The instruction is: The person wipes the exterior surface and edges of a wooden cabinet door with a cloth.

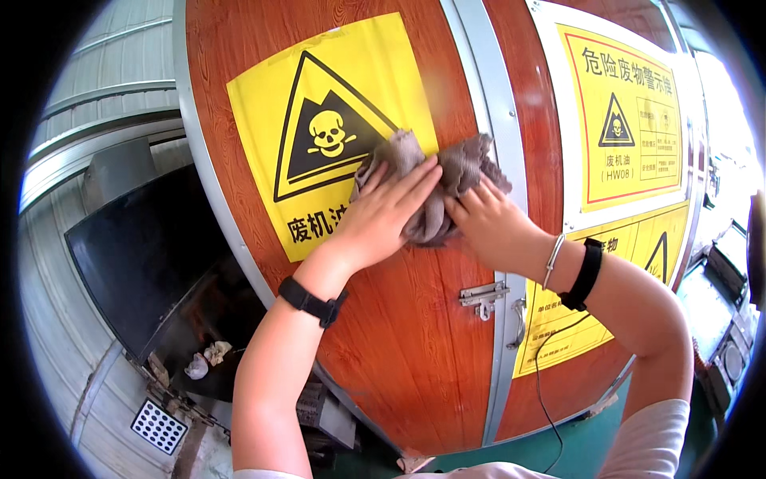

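A crumpled grey-brown cloth [434,218] lies bunched against a wood-grain door panel [419,347]. My left hand [386,212] presses on its left part, fingers spread over the fabric, beside a yellow warning sign [257,120] with a skull in a triangle. The cloth overlaps the sign's lower right corner. My right hand [494,224] is on the cloth's right part, its fingertips at the folds; whether they grip it is partly hidden. Both wrists wear black straps, and the right one also has a silver bangle.
Below my right hand are a metal slide bolt [483,296] and a door handle [517,323]. More yellow signs [628,120] cover the right panel. A thin black cable [538,383] hangs from the right wrist strap. A dark panel [143,257] and a dotted board [158,426] stand at left.
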A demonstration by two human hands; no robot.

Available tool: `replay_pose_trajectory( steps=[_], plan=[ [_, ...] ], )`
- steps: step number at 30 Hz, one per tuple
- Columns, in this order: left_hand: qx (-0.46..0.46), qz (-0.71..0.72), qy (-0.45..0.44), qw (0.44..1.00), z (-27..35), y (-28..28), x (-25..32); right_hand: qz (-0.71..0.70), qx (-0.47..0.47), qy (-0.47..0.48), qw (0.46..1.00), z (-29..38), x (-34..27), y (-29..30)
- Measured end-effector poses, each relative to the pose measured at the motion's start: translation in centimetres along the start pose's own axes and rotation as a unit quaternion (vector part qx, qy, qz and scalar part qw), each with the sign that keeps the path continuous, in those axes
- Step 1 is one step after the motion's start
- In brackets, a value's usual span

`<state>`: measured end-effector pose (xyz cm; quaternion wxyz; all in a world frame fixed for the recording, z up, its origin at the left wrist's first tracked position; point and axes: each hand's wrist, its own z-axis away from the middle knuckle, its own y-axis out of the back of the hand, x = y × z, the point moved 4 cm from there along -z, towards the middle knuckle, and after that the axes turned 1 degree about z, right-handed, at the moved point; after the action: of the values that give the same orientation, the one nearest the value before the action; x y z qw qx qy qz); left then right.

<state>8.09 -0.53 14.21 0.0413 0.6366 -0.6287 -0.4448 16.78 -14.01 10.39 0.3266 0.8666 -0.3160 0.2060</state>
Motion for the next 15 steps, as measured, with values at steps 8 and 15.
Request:
replay_pose_trajectory(
  steps=[8, 15],
  plan=[
    [0.027, -0.001, -0.030, 0.999, -1.7, 3.7, -3.5, -0.035, 0.012, 0.019, 0.999, -4.7, 1.8, 3.2],
    [0.094, -0.063, -0.008, 0.994, -4.5, 8.1, -9.0, 0.036, 0.056, 0.017, 0.998, -11.5, 4.9, 5.0]
  ],
)
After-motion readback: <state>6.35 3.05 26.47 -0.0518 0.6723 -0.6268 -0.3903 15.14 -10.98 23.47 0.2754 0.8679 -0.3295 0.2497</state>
